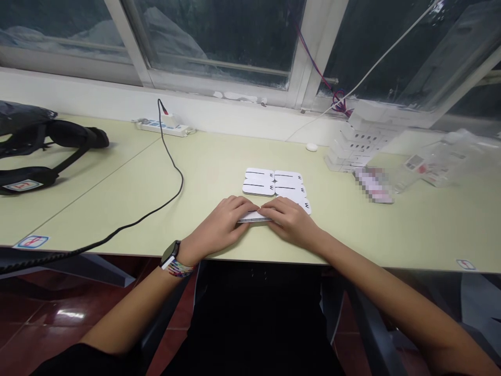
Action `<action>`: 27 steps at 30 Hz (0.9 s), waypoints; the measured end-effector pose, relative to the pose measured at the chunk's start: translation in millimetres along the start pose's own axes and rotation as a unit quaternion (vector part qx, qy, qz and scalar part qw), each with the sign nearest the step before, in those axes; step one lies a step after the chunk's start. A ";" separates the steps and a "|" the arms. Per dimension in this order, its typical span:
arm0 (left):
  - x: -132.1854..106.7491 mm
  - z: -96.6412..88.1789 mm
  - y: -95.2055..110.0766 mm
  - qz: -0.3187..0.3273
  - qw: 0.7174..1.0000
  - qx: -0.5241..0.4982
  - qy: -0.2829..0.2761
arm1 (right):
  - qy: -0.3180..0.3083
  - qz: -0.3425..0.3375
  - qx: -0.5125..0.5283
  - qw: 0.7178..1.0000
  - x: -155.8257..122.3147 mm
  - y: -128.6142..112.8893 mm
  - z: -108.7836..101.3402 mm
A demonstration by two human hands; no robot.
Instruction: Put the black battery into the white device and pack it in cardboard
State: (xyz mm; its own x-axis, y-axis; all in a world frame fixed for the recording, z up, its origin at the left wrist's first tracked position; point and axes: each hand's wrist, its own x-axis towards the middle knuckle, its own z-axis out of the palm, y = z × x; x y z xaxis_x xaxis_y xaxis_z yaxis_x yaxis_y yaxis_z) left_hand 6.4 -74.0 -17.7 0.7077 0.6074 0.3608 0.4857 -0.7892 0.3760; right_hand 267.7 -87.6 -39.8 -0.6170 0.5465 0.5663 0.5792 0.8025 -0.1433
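Note:
My left hand (220,225) and my right hand (293,221) grip the two ends of a white card (256,215) close to the table's front edge. Its near side looks thick, so it may be a small stack; the fingers cover both ends. Just beyond my hands lie several white cards (288,180) with rounded corners, set side by side in two columns. Each visible one bears a black line and a letter like a W or M. My right fingers partly hide the nearest card (304,205) of the right column.
A black headset (66,134) lies at the left, and a black cable (154,211) crosses the table from the power strip (162,127). Stacked white boxes (354,141), a small white round object (311,147) and clear plastic packaging (442,156) stand toward the back right.

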 end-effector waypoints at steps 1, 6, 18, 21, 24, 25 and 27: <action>-0.4 1.6 -1.4 -0.006 1.000 0.014 0.001 | 0.001 0.003 -0.011 1.000 1.1 -0.1 1.3; -2.2 9.3 -8.6 -0.031 0.998 0.045 0.016 | -0.012 0.027 -0.054 0.998 5.9 -2.5 5.5; -2.1 9.8 -10.4 -0.054 0.997 0.047 -0.014 | 0.001 0.077 -0.062 0.995 2.3 -1.5 4.0; -2.8 8.3 -8.2 -0.070 0.996 0.039 -0.030 | 0.034 0.110 -0.046 0.992 -8.6 1.7 -10.3; -3.0 7.3 -7.0 -0.070 0.996 0.030 -0.037 | 0.055 0.170 -0.074 0.981 -30.6 3.8 -24.5; -3.0 7.1 -6.9 -0.068 0.997 0.029 -0.039 | 0.047 0.180 -0.083 0.979 -39.1 3.1 -28.1; -2.9 7.1 -6.9 -0.068 0.997 0.031 -0.035 | 0.028 0.177 -0.085 0.980 -55.5 -1.3 -33.4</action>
State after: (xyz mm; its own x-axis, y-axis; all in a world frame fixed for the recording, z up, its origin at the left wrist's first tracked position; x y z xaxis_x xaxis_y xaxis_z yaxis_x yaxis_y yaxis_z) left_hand 4.7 -71.0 -27.4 0.6670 0.7024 0.2485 0.6083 -0.7059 0.3628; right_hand 319.0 -127.0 -44.0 -0.3337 0.7652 0.5506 0.8352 0.5108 -0.2036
